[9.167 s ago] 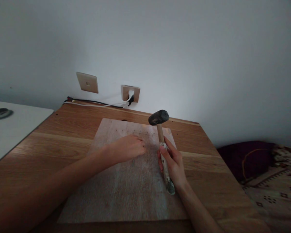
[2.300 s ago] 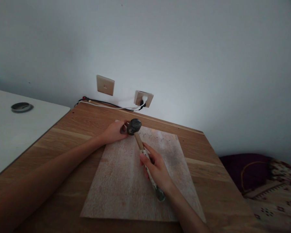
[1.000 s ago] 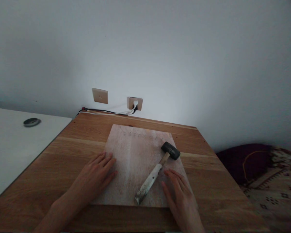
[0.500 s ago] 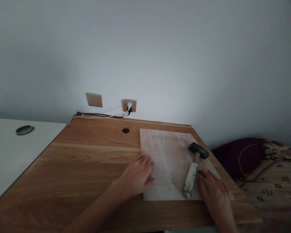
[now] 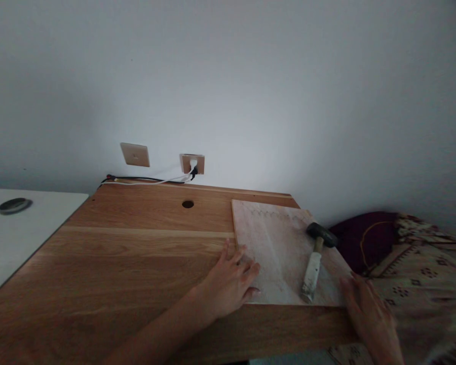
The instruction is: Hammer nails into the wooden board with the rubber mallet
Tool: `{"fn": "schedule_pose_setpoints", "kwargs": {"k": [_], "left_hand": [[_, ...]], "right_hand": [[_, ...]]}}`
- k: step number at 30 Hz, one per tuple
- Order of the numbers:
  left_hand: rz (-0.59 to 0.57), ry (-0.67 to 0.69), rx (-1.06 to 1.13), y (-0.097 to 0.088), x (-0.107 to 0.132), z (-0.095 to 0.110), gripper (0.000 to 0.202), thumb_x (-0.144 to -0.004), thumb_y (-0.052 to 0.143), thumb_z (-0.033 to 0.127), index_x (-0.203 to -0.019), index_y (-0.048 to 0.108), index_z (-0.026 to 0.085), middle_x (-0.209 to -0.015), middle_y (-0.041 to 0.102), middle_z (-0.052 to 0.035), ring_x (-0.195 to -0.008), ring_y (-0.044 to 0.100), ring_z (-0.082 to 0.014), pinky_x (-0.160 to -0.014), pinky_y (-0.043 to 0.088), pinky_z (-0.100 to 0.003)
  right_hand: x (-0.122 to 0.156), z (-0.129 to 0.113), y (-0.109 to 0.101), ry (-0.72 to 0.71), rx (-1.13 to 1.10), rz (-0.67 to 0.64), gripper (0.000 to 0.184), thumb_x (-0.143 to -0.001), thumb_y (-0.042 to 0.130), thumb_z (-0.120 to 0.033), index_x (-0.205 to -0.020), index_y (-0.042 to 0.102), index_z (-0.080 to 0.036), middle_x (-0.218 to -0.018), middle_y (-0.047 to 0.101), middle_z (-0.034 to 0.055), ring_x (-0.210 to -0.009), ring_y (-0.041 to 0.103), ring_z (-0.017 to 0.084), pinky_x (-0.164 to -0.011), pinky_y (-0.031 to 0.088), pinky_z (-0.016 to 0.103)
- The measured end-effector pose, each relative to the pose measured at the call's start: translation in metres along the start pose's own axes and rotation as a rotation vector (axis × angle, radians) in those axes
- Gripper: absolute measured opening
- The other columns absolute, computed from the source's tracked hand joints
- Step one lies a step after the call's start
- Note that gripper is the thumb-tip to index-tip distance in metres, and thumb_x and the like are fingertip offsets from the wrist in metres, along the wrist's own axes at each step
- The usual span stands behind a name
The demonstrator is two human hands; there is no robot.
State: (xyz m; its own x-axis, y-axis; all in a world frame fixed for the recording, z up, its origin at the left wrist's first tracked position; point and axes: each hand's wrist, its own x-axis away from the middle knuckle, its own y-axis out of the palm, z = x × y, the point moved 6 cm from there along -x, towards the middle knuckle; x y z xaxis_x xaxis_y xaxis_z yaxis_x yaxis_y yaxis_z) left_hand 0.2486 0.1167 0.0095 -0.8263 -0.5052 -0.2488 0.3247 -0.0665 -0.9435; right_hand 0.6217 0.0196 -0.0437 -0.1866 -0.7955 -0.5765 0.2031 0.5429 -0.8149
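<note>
A pale, flat board (image 5: 279, 253) with a row of small marks near its far edge lies on the wooden desk. On top of it rests a hammer (image 5: 312, 271) with a black head and a worn, white-wrapped handle. My left hand (image 5: 231, 279) touches the board's left edge, its fingers spread, some of them over the top. At the near right corner, my right hand (image 5: 372, 314) is against the board's right edge, thumb apart from the fingers. Motion blurs it somewhat, and the fingertips are partly hidden.
The wooden desk (image 5: 137, 263) meets the wall, where a socket (image 5: 192, 163) has plugs and cables. A round hole (image 5: 188, 204) pierces the desk. To the left, a white surface (image 5: 34, 228) carries a dark oval object (image 5: 15, 205). Patterned fabric (image 5: 421, 284) and purple cloth (image 5: 357, 238) lie right.
The board has slid right across the desk, carrying the hammer with it. Both my hands have moved right along with it, and my left fingers have spread. The view has turned slightly right.
</note>
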Motion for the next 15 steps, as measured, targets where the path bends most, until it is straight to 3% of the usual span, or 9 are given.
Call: {"fn": "schedule_pose_setpoints", "kwargs": {"k": [3,7,11,15], "left_hand": [[0.040,-0.055,-0.037,-0.007,0.013,-0.007,0.052,-0.104,0.057,0.053,-0.141,0.060,0.017,-0.131,0.075,-0.0124,-0.152,0.044,-0.0380,-0.129,0.025,-0.066],[0.075,-0.161,-0.103,-0.022,0.050,-0.021,0.050,-0.102,0.060,0.052,-0.140,0.062,0.020,-0.129,0.077,-0.0104,-0.149,0.049,-0.0367,-0.130,0.021,-0.068],[0.054,-0.337,-0.183,-0.040,0.105,-0.042,0.040,-0.105,0.057,0.043,-0.141,0.063,0.026,-0.137,0.074,-0.0083,-0.147,0.052,-0.0347,-0.131,0.016,-0.070],[0.017,-0.451,-0.237,-0.056,0.162,-0.064,0.041,-0.106,0.051,0.037,-0.145,0.062,0.029,-0.143,0.071,-0.0092,-0.147,0.052,-0.0352,-0.129,0.013,-0.075]], "right_hand": [[0.004,-0.009,0.001,-0.134,0.033,-0.004,0.046,-0.100,0.033,-0.028,-0.125,0.071,-0.025,-0.132,0.071,0.0197,-0.126,0.065,0.046,-0.092,0.054,0.069],[0.014,-0.056,-0.009,-0.297,0.042,0.004,0.046,-0.101,0.031,-0.018,-0.114,0.075,-0.021,-0.139,0.068,0.0224,-0.139,0.056,0.047,-0.098,0.052,0.069],[0.013,-0.128,-0.027,-0.311,-0.041,-0.027,0.037,-0.106,0.037,-0.029,-0.123,0.070,-0.024,-0.134,0.073,0.0181,-0.139,0.057,0.044,-0.105,0.046,0.072],[0.000,-0.186,-0.044,-0.355,-0.179,-0.021,0.039,-0.110,0.038,-0.043,-0.126,0.064,-0.019,-0.126,0.075,0.0209,-0.124,0.067,0.042,-0.104,0.047,0.068]]}}
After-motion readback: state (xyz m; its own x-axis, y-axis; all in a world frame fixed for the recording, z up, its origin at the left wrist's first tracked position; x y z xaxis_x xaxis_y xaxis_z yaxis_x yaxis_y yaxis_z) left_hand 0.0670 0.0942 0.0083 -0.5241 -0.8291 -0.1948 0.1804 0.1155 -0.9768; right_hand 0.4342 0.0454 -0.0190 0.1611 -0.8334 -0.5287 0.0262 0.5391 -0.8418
